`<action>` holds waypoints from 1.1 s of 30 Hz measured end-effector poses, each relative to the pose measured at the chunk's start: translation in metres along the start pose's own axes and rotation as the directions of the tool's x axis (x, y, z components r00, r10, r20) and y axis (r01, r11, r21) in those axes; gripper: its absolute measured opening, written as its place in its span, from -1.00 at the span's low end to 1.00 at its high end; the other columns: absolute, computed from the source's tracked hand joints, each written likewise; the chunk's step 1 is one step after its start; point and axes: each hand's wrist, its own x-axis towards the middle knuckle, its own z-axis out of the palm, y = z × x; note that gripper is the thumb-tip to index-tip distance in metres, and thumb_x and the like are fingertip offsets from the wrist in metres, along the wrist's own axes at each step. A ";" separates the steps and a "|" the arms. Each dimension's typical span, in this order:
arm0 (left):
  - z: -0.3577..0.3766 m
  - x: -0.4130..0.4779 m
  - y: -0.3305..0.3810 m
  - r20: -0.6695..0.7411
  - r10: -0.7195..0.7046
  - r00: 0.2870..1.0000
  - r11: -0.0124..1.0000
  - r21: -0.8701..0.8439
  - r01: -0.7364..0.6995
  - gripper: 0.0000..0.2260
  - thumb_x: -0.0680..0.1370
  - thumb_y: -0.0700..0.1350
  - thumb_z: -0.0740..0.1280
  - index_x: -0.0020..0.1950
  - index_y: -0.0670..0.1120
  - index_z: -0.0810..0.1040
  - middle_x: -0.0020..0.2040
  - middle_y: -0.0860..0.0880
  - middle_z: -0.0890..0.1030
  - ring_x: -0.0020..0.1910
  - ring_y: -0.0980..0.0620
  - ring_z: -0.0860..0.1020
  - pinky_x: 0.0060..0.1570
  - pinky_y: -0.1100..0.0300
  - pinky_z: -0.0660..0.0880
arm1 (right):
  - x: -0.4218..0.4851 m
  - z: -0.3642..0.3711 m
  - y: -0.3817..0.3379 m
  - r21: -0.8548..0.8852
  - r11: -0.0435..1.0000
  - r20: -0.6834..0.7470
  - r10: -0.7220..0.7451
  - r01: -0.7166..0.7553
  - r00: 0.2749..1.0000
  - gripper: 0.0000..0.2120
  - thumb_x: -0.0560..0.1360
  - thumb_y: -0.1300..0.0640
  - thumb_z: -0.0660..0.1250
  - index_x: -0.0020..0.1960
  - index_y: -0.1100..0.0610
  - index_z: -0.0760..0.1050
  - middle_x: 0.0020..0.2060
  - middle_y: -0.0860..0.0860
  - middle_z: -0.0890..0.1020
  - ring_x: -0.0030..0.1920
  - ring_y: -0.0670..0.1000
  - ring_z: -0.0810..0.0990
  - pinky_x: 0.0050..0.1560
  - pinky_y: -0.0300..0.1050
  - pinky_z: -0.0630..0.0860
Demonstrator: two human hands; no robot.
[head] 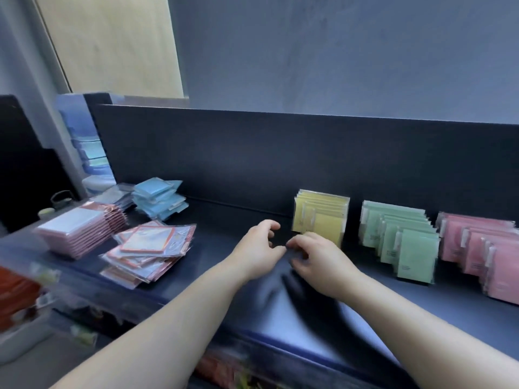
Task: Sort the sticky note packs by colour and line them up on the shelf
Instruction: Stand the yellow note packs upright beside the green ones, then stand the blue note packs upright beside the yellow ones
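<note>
Three upright rows of sticky note packs stand on the dark shelf (pixel 224 220): yellow packs (pixel 323 217), green packs (pixel 401 240) and pink packs (pixel 483 248). A loose pile of blue packs (pixel 158 199) lies at the back left. My left hand (pixel 259 245) hovers over the shelf just left of the yellow row, fingers loosely curled, holding nothing. My right hand (pixel 317 259) is in front of the yellow row, fingers bent, fingertips at the front yellow pack's lower edge. Whether it grips that pack is unclear.
A stack of pink-edged white pads (pixel 78 231) and a fanned pile of orange-bordered packs (pixel 148 251) lie at the left. Clear packets (pixel 115 195) sit behind them. A dark back panel (pixel 280 153) runs behind the shelf. Red goods (pixel 16 293) fill the lower left.
</note>
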 end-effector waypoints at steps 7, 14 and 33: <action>-0.071 -0.021 -0.045 -0.148 0.048 0.988 0.998 0.053 -0.040 -0.63 0.54 -0.09 0.33 0.34 0.00 0.42 0.22 0.04 0.47 0.12 0.13 0.48 0.12 0.31 0.36 | 0.036 0.038 -0.070 0.022 0.997 0.151 -0.078 0.076 0.985 -0.64 0.51 -0.01 0.31 0.29 -0.01 0.46 0.05 -0.06 0.54 -0.01 -0.09 0.50 0.03 -0.27 0.39; -0.164 -0.030 -0.122 -0.222 -0.034 0.974 0.981 0.181 0.076 -0.61 0.57 -0.09 0.26 0.41 -0.04 0.39 0.37 -0.01 0.43 0.34 0.04 0.40 0.31 0.20 0.29 | 0.085 0.084 -0.141 0.204 0.958 0.168 0.171 -0.204 0.971 -0.60 0.54 -0.14 0.25 0.26 0.07 0.47 0.02 -0.03 0.61 0.02 -0.03 0.56 0.01 -0.20 0.43; -0.216 -0.011 -0.208 0.067 -0.054 0.996 0.996 0.068 0.050 -0.65 0.58 0.11 0.22 0.32 0.00 0.42 0.26 -0.03 0.45 0.21 -0.02 0.46 0.15 0.11 0.40 | 0.105 0.117 -0.190 0.496 0.716 0.216 0.447 -0.492 0.868 -0.64 0.44 0.29 0.41 0.18 0.03 0.51 -0.09 -0.21 0.62 -0.05 -0.15 0.62 0.17 -0.14 0.51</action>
